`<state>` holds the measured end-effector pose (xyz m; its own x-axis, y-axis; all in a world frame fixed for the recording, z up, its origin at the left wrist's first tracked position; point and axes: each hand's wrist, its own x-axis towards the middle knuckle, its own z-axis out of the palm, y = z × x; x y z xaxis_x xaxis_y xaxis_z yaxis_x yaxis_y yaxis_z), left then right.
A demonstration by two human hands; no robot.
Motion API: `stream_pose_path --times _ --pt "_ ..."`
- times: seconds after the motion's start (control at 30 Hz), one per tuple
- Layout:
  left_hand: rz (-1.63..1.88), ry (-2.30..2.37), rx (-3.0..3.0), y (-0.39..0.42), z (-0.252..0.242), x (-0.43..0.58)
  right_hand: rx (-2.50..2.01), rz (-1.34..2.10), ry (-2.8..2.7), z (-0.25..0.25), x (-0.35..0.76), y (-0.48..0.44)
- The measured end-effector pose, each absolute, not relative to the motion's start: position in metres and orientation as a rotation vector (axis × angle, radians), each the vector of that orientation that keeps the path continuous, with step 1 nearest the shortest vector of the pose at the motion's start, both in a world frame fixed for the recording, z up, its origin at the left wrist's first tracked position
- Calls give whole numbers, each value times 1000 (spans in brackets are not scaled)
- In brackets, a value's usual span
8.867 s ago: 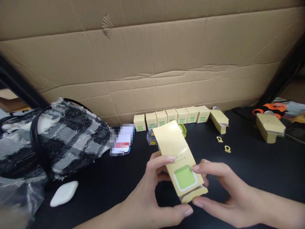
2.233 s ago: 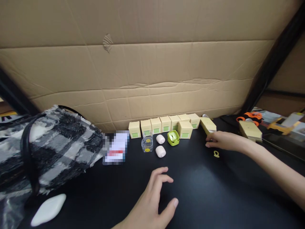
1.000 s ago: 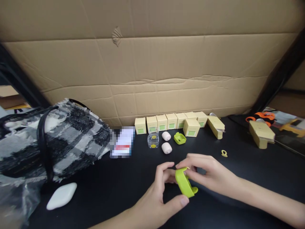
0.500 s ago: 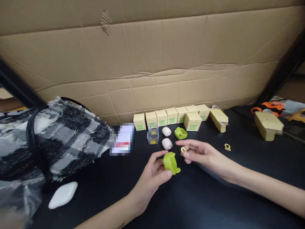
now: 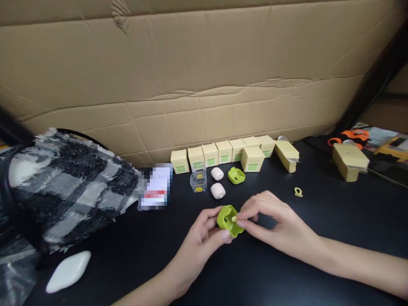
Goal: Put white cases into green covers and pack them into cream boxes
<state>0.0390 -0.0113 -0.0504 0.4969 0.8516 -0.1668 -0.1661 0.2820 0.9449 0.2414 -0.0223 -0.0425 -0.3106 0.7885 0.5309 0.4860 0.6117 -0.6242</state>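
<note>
My left hand [image 5: 204, 238] grips a green cup-shaped shell with rounded ears [image 5: 228, 225], its hollow side turned up and towards the right. Between the thumb and fingers of my right hand [image 5: 270, 219] is a small pale yellow ring-shaped piece [image 5: 234, 219], held at the mouth of the shell. A similar yellow ring piece [image 5: 298, 192] lies on the table to the right. Beyond my hands rests a second green shell [image 5: 236, 175], beside two pale pink rounded pieces [image 5: 218, 191] and a clear plastic case [image 5: 198, 182] with yellow stickers.
Several small yellow boxes [image 5: 180, 161] stand in a row before the cardboard wall [image 5: 191, 63]. Opened boxes [image 5: 349, 159] and orange-handled scissors [image 5: 355, 135] are at right. A checkered fabric bag [image 5: 79, 191] and a white rounded object [image 5: 68, 271] occupy the left.
My right hand has moved left, bringing the ring piece to the shell's opening. The shell in my left hand has turned so more of its inside shows. The view has shifted slightly.
</note>
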Motion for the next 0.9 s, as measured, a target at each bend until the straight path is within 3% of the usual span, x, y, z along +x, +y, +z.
stream_pose_path --times 0.43,0.9 --pt "698 742 1065 -17 -49 43 -953 54 -2186 -43 236 -28" --pt "743 758 1053 -14 -50 42 -978 196 -2239 -40 235 -30"
